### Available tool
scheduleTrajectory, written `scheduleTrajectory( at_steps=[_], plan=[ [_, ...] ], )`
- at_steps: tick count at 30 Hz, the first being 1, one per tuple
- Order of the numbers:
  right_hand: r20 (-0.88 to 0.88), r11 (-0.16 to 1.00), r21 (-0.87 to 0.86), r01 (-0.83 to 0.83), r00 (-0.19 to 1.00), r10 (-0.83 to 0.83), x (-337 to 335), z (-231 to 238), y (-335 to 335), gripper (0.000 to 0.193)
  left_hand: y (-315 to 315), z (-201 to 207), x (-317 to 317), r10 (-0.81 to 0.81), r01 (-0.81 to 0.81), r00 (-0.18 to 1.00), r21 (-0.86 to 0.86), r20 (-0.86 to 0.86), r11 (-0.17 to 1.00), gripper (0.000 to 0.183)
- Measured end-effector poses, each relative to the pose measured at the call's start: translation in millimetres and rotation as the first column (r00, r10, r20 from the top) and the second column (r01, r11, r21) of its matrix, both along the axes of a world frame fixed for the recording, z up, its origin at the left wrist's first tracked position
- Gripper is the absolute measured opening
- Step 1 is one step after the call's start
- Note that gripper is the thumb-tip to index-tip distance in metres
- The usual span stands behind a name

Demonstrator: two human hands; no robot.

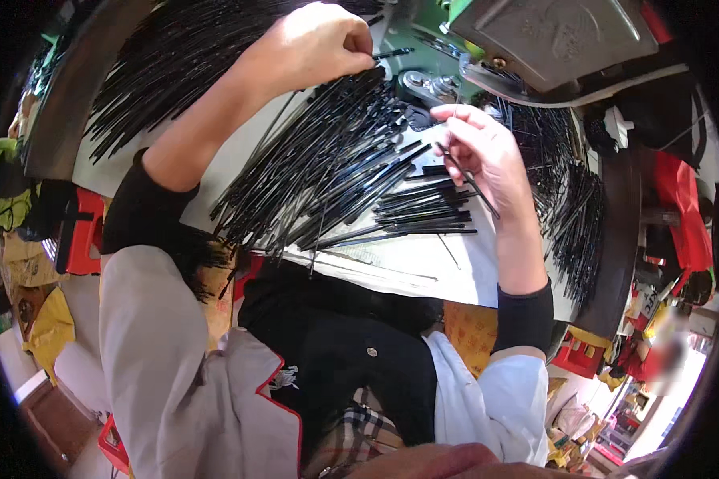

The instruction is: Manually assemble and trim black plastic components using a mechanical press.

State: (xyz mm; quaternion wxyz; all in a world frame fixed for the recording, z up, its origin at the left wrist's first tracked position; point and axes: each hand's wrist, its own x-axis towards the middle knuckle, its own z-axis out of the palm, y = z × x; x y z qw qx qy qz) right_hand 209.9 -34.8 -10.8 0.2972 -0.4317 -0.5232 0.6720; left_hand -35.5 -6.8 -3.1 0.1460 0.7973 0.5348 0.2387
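Note:
My left hand (315, 48) is at the upper middle, thumb and fingers pinched. From its fingertips a short thin black strip (395, 53) points right, toward the machine. My right hand (487, 156) is curled at right of center, beside the round metal parts (419, 83) of the machine. Another slim black strip (471, 184) lies slanted across its palm, held by the fingers. Between and below my hands spreads a heap of black strips (311, 152), with a smaller stack (423, 203) at its right end.
A green and grey machine (551, 40) overhangs the far right of the white work surface (359, 267). More black strips (176, 64) are heaped at far left, and another pile (571, 207) lies at right. A dark edge board (623, 239) bounds the right side.

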Motion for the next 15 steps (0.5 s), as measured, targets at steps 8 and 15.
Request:
scheduleTrajectory(
  at_steps=[8, 15],
  plan=[
    [0.064, 0.993, 0.100, -0.056, 0.997, 0.050, -6.5, -8.2, -0.4, 0.024, -10.4, -9.4, 18.0, -0.094, 0.117, 0.964, -0.080, 0.248, 0.990, 0.021],
    [0.083, 0.989, 0.138, -0.047, 0.996, 0.036, -4.0, -8.8, -0.1, 0.025, -12.1, -8.0, 24.1, -0.047, 0.116, 0.936, -0.183, 0.348, 0.976, 0.019]
  ],
)
